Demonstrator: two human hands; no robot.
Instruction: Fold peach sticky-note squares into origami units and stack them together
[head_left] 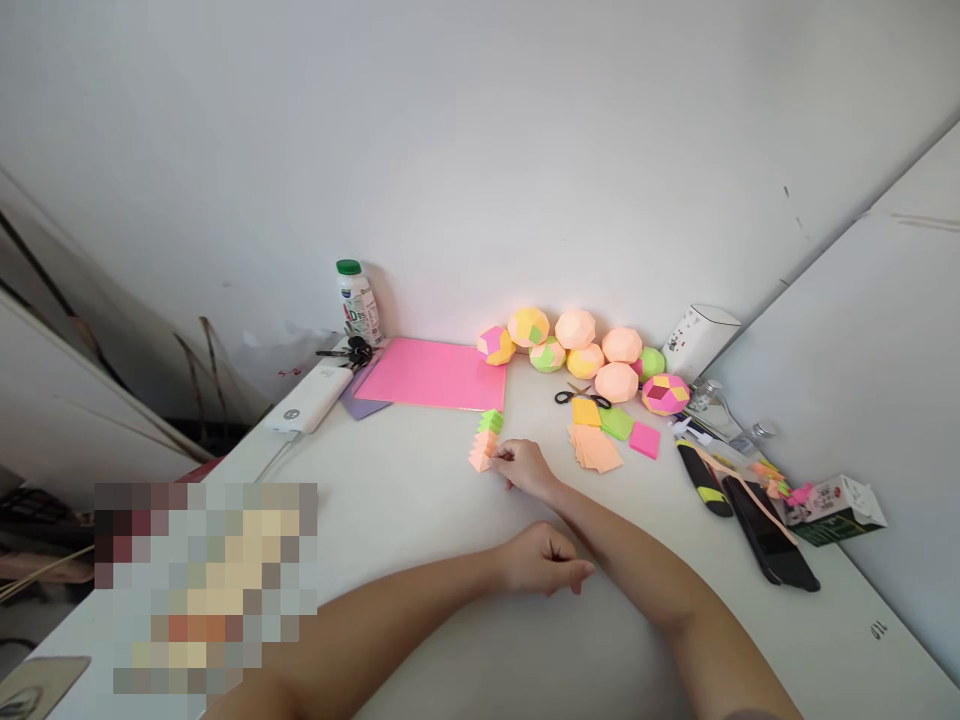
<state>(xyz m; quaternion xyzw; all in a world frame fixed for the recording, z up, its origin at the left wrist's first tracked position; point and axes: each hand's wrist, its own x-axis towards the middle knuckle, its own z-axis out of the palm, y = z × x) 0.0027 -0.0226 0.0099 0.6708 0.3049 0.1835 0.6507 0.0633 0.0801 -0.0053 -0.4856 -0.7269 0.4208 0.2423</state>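
My right hand reaches forward on the white table, fingers pinched on a small stack of folded paper units, peach below and green on top. My left hand rests nearer me on the table, fingers curled shut, with a small peach piece peeking out by the fingertips. Loose peach, yellow, green and pink paper squares lie just right of my right hand. Black scissors sit behind them.
Several paper balls line the wall. A pink sheet, power bank, keys and bottle sit left. A white cup, markers, phone, carton lie right.
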